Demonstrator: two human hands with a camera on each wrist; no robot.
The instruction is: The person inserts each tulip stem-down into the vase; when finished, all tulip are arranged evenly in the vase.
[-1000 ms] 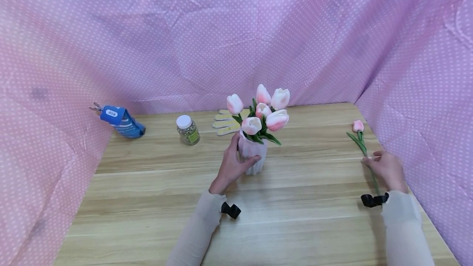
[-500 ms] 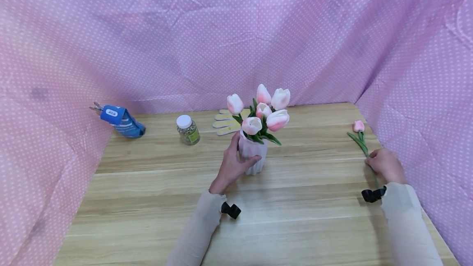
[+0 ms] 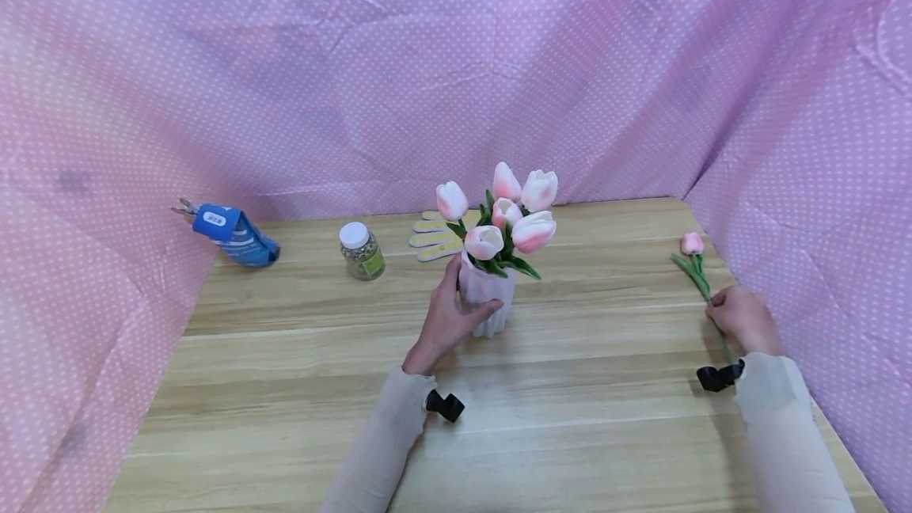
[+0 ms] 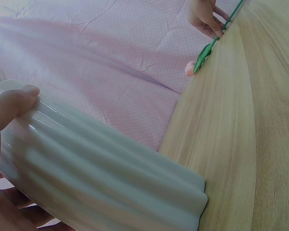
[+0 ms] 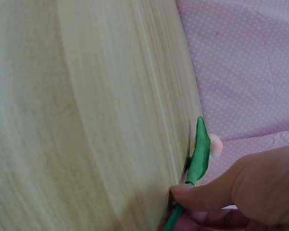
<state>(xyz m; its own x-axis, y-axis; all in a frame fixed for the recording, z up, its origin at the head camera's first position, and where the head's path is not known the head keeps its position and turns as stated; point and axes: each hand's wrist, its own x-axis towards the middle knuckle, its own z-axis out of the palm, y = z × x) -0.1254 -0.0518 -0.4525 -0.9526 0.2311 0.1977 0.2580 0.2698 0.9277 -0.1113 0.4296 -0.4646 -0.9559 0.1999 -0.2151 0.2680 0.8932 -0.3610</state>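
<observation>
A white fluted vase (image 3: 488, 295) stands upright near the middle of the table, holding several pink-and-white tulips (image 3: 534, 232) with green leaves. My left hand (image 3: 447, 319) grips the vase from its left side, the thumb across the front; the left wrist view shows the thumb near the rim of the vase (image 4: 101, 163). At the table's right side lies a single pink tulip (image 3: 691, 244), its bloom pointing to the back. My right hand (image 3: 746, 319) pinches its green stem (image 5: 173, 217) between thumb and fingers, just below the leaves.
A jar with a white lid (image 3: 362, 251) stands left of the vase. A yellow-and-white glove (image 3: 436, 237) lies partly hidden behind it. Further left is a blue packet (image 3: 242, 236) with metal tool tips sticking out. Pink dotted cloth (image 3: 427, 85) hangs along the back and sides.
My right hand has closed its fingers on the tulip's stem and shifted slightly; the tulip has moved a little to the right. The left hand and vase have stayed in place.
</observation>
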